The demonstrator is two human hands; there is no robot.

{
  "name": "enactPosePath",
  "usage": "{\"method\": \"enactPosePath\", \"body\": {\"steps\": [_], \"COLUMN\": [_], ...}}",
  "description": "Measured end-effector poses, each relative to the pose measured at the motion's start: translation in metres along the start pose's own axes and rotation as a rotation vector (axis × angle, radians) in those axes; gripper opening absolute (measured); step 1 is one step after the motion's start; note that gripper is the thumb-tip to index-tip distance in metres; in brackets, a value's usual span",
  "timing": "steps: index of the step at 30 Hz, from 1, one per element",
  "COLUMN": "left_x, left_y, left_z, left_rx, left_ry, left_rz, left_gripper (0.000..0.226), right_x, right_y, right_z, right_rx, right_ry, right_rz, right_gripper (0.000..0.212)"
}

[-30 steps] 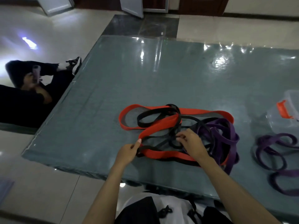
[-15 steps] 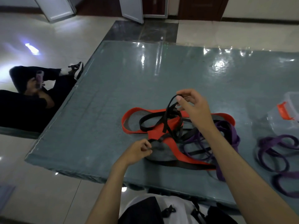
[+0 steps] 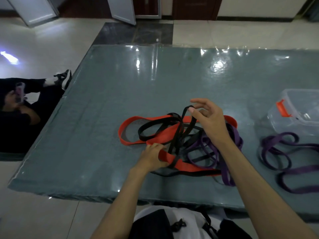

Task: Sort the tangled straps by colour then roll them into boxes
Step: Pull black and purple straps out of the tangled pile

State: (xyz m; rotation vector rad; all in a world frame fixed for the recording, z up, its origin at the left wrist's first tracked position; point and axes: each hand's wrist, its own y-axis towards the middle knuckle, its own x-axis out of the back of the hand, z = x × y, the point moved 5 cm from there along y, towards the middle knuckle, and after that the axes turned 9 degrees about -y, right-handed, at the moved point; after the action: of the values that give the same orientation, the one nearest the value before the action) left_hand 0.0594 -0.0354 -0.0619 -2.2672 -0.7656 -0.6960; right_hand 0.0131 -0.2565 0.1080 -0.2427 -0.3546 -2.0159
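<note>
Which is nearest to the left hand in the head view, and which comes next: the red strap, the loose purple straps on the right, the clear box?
1. Red strap: the left hand grips it, in the tangle.
2. Loose purple straps: lying apart, right of the tangle.
3. Clear box: far right, behind those purple straps.

A single wide-angle view looks from the person's head, forward and steeply down. It sits close above the near edge of the counter (image 3: pixel 103 118), with both forearms reaching in from the bottom of the frame. The far counter edge, the floor (image 3: pixel 51 49) and the doors (image 3: pixel 120 9) beyond curve across the top. Straight lines bow toward the borders.
</note>
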Motion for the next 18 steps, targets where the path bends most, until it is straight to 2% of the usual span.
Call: {"method": "enactPosePath", "body": {"steps": [3, 6, 10, 13, 15, 18], "left_x": [-0.002, 0.006, 0.035, 0.052, 0.056, 0.059], "left_y": [-0.003, -0.010, -0.016, -0.022, -0.024, -0.022], "left_z": [0.006, 0.008, 0.021, 0.022, 0.013, -0.009], "left_rx": [-0.060, -0.123, -0.144, -0.146, -0.182, -0.281], "left_ry": [0.141, 0.219, 0.148, 0.103, 0.084, 0.040], "left_rz": [0.041, -0.074, -0.366, -0.516, -0.581, -0.593], "left_gripper": [0.062, 0.050, 0.045, 0.042, 0.040, 0.037], "right_x": [0.012, 0.021, 0.043, 0.060, 0.065, 0.053], "right_y": [-0.003, -0.006, -0.007, -0.010, -0.013, -0.019], "right_z": [-0.018, -0.039, -0.073, -0.100, -0.118, -0.131], "right_rx": [-0.055, -0.075, -0.042, -0.136, -0.210, -0.307], "right_ry": [0.007, -0.044, -0.376, -0.570, -0.684, -0.855], "right_rz": [0.020, 0.056, -0.059, -0.175, -0.196, -0.107], "right_gripper": [0.031, 0.030, 0.024, 0.028, 0.029, 0.024]}}
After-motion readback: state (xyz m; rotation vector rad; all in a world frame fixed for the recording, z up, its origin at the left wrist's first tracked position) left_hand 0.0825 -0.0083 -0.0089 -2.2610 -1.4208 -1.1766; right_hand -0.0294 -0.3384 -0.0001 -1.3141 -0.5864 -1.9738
